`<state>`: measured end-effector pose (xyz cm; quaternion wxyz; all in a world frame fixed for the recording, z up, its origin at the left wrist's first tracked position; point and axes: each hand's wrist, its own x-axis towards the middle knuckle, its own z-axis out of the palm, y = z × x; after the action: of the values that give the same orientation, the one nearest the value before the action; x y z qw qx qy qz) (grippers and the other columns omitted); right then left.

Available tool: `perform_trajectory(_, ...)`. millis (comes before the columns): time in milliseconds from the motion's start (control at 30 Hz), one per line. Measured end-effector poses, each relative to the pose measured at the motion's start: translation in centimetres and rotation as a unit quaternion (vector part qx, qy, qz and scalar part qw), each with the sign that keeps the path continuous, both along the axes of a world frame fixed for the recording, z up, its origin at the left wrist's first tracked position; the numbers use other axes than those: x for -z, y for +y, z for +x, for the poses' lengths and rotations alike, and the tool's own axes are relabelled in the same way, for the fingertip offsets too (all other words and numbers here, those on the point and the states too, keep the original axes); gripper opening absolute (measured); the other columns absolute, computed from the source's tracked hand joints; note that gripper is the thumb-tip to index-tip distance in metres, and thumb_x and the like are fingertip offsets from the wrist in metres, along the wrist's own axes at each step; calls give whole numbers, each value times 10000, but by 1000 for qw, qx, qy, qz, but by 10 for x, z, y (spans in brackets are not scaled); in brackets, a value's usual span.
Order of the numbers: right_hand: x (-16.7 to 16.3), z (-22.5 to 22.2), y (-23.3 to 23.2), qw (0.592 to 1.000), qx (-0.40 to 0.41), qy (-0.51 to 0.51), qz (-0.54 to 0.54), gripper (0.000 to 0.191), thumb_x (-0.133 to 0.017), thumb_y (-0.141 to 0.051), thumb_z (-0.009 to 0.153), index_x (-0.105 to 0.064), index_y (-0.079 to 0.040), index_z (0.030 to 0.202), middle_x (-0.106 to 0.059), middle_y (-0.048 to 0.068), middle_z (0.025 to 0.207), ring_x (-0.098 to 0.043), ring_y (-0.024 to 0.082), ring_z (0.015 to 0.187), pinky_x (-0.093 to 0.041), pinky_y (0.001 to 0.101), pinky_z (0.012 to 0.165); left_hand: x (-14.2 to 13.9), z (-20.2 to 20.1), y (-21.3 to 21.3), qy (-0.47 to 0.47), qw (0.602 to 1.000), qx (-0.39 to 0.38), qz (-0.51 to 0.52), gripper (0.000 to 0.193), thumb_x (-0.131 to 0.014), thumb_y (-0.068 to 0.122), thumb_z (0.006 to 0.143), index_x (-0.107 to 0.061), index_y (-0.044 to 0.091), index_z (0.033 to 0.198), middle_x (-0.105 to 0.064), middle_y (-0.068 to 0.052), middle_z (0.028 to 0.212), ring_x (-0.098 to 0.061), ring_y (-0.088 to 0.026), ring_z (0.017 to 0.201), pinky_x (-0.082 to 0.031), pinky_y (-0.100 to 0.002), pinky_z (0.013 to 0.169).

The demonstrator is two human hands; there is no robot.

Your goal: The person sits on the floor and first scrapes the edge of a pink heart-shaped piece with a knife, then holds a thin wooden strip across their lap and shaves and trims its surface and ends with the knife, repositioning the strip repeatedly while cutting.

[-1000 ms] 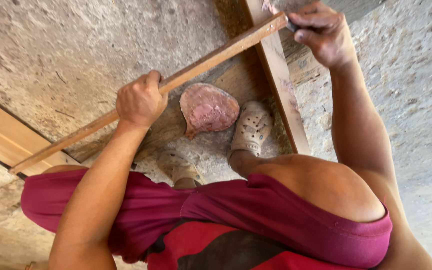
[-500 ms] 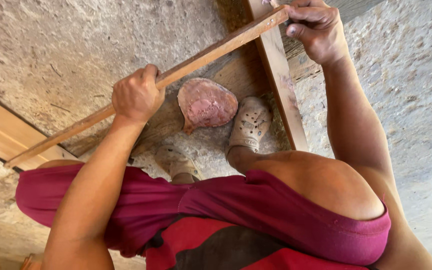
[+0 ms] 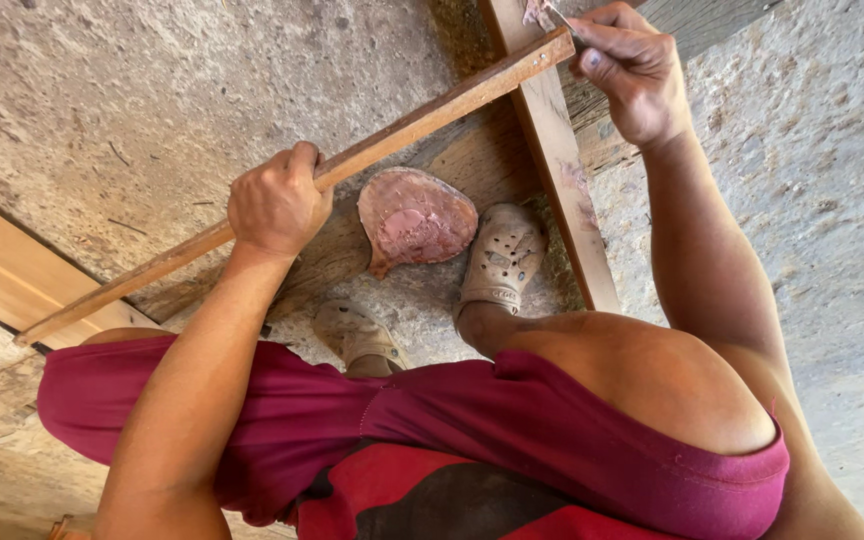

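Clamped in a full fist, the left hand [image 3: 277, 200] is gripping a long narrow wooden strip [image 3: 352, 165] near its middle, fingers wrapped over the top edge and knuckles facing the camera. That strip is running diagonally, its low end near the pale plank [image 3: 2, 270] at the left edge and its high end crossing a second wooden batten [image 3: 562, 170] that is lying almost upright in the view. Holding it mid-length looks like a way of pinning the strip steady, judging by how the far end is resting right on the batten.

At that crossing, the right hand [image 3: 632, 70] is pinching something thin and pointed between thumb and fingertips, its tip sitting at the end of the strip; whether it is a pencil, a nail or a blade is too small to tell. Fingers are closed tight around it, and the wrist is bent downward toward the joint.

Below the strip, a rounded pinkish stone [image 3: 414, 218] is lying on the rough concrete floor [image 3: 132, 100], just beside a dusty perforated clog [image 3: 502, 255] on 1 foot; the other clog [image 3: 357, 335] is showing nearer the body. Maroon shorts [image 3: 352, 420] and a bare knee [image 3: 672, 385] are filling the lower view, the person crouching over the work.
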<state>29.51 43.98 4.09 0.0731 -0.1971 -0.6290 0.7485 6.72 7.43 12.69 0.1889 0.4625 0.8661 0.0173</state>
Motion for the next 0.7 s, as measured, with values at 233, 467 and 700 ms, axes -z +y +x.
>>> perform_trajectory(233,-9,-18,2,992,-49,107,56,370,-752,43,1051,-694,-130,1373,-697,13,1242,-638,112,1137,-559,236,1060,-5,0,1,0,1000,4,23,97,-757,148,902,-707,65,889,-729,-124,744,-711,-264,571,-570,-404,490)
perform_trajectory(467,-9,-10,32,994,-79,46,61,411,-736,126,1048,-711,-120,1376,-699,51,1331,-671,126,1230,-584,269,1108,-5,-1,2,-5,1000,-1,25,80,-738,137,923,-703,69,902,-723,-134,748,-709,-278,574,-563,-415,486)
perform_trajectory(700,-47,-4,57,953,-115,64,273,390,-613,204,1008,-700,20,1340,-728,150,1215,-705,205,1013,-599,317,904,-3,0,-1,-2,1000,1,20,67,-729,114,860,-696,73,901,-724,-126,753,-705,-280,577,-562,-419,492)
